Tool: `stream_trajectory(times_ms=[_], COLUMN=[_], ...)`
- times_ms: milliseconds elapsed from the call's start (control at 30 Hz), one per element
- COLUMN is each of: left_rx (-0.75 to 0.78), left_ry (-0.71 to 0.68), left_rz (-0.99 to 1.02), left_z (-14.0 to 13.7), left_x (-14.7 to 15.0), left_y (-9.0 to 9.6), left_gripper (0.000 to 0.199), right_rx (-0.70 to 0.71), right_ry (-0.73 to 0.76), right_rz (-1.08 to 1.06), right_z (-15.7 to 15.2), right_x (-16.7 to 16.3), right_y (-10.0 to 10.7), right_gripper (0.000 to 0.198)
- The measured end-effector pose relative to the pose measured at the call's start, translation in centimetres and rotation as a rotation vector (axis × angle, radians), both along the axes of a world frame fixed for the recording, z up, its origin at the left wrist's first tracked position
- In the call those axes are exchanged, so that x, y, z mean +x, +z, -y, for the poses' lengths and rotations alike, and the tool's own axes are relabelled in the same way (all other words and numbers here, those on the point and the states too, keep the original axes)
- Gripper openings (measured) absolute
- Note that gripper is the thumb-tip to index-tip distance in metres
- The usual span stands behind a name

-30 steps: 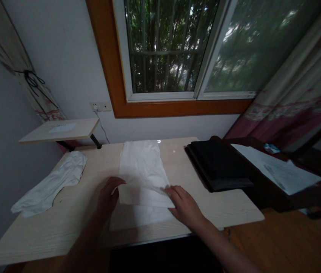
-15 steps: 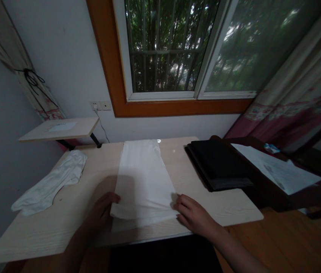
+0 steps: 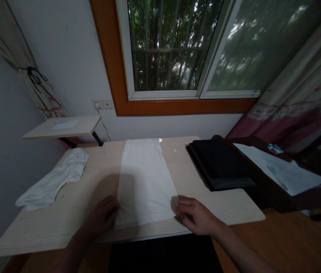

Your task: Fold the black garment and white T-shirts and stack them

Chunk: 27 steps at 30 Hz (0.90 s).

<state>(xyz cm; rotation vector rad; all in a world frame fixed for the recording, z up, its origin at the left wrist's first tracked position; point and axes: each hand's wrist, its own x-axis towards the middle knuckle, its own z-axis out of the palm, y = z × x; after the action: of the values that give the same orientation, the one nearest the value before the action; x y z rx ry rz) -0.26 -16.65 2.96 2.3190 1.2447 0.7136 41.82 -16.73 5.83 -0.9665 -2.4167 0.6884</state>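
A pale wooden counter stretches below the window. Down its middle lies a white cloth, spread flat and nearly smooth, from the counter's far edge to just short of the near one. To its right, apart from it, sits a black stack; on the left a small raised shelf stands at the back, with a rumpled white garment in front. The right hand has its fingers curled at the cloth's near right corner, the left hand at the near left edge; whether either grip pinches the fabric, I cannot tell.
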Motion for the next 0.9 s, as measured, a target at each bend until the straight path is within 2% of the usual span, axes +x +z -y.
stream_trajectory(times_ms=[133,200,333,567,733,900], left_rx=[0.045,0.052,0.059,0.121,0.028,-0.117], left_ry=[-0.007,-0.046,-0.107,-0.158,-0.176,-0.13], left_rz=[-0.011,-0.036,-0.095,-0.166,-0.193,-0.168], left_z=[0.2,0.3,0.6,0.6,0.1,-0.9], left_x=[0.5,0.9,1.4,0.8,0.7,0.2], left_y=[-0.3,-0.4,-0.5,-0.7,-0.7,-0.5], left_gripper=[0.022,0.018,0.01,0.026,0.042,0.047], right_rx=[0.049,0.093,0.108,0.066,0.031,0.011], right_ry=[-0.144,-0.197,-0.229,-0.082,-0.014,0.033], right_rz=[-0.056,-0.051,0.021,0.074,0.055,-0.028], right_z=[-1.2,-1.9,-2.6,-2.8,-3.0,-4.0], right_x=[0.0,-0.2,-0.5,0.6,0.9,0.3], right_y=[-0.3,-0.9,-2.0,-1.2,-0.4,-1.2], right_gripper=[0.018,0.015,0.027,0.007,0.019,0.033])
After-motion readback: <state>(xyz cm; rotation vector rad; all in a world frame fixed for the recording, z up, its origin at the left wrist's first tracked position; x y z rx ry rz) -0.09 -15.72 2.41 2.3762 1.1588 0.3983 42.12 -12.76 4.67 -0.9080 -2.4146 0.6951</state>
